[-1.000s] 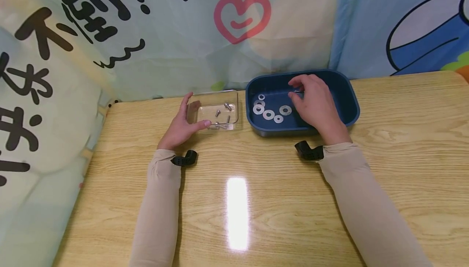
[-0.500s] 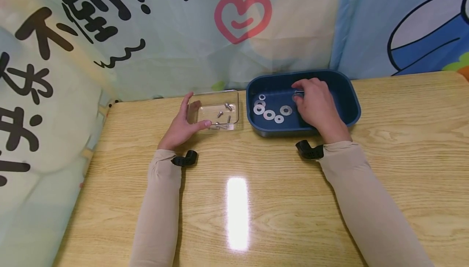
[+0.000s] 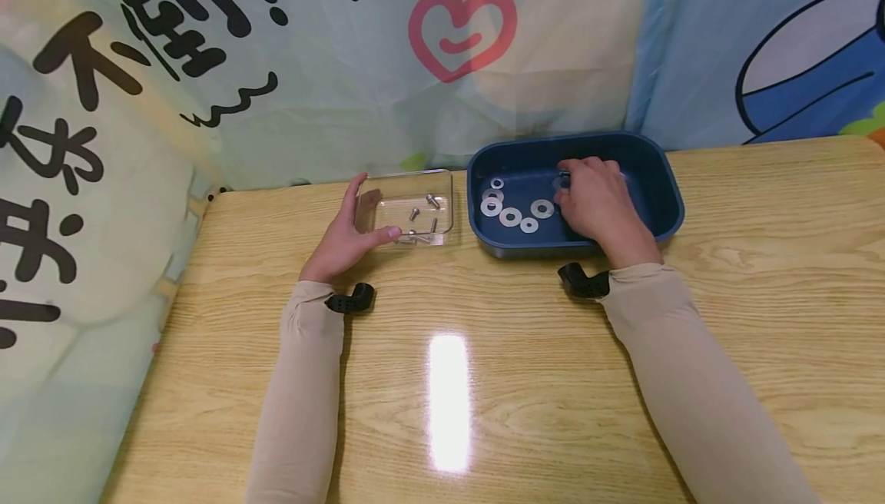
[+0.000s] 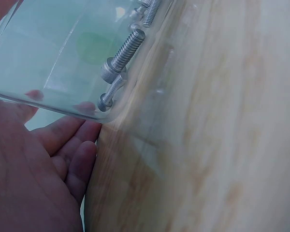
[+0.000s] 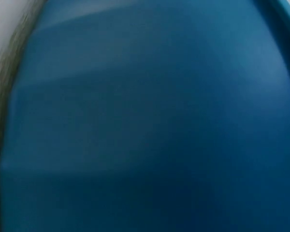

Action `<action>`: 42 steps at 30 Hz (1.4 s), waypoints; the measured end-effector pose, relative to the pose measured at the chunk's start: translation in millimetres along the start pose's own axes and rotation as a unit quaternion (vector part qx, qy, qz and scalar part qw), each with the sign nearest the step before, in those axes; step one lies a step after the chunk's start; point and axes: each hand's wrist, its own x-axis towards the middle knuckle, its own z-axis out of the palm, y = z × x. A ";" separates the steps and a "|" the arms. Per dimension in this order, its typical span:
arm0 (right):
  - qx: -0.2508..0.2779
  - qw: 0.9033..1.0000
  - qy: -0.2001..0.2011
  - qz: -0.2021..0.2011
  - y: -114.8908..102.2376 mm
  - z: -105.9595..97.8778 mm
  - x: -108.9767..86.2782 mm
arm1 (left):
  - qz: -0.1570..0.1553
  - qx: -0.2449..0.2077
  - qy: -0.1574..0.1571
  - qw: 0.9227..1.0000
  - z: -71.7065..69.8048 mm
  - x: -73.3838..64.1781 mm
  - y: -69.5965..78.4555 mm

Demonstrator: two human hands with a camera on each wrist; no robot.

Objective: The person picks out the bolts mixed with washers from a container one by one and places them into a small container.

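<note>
My left hand (image 3: 346, 239) holds the clear plastic box (image 3: 404, 181) by its left end, thumb on the near wall and fingers at the far side. Several silver screws (image 3: 432, 201) lie inside; the left wrist view shows a socket-head screw (image 4: 123, 55) close up against the wall. My right hand (image 3: 598, 200) is down inside the dark blue bin (image 3: 653, 220). Its thumb and index finger close around a small silver screw (image 3: 565, 177), mostly hidden by the fingertips. Left of it, several flat washers (image 3: 510, 217) lie on the bin floor.
Both containers stand side by side at the back of the wooden table (image 3: 387, 381), close to a printed cloth (image 3: 553, 43). A gap separates box and bin. The right wrist view is filled by the bin's blue outer wall (image 5: 135, 121).
The right hand's spread thumb and fingers have lowered and come together around the screw in the bin. The left hand stays on the box, and one screw in it has shifted slightly.
</note>
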 end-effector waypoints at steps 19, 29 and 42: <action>-0.014 0.999 -0.038 0.018 0.3 2.8 0.0 | -0.019 0.005 -0.014 1.000 -2.3 -16.7 36.2; -0.039 0.997 -0.053 0.027 0.8 4.3 0.2 | -0.021 -0.002 -0.015 1.000 -2.3 -17.3 39.1; -0.042 0.998 -0.046 0.027 3.7 -0.5 -0.4 | -0.026 -0.005 -0.014 1.000 -2.3 -14.7 38.9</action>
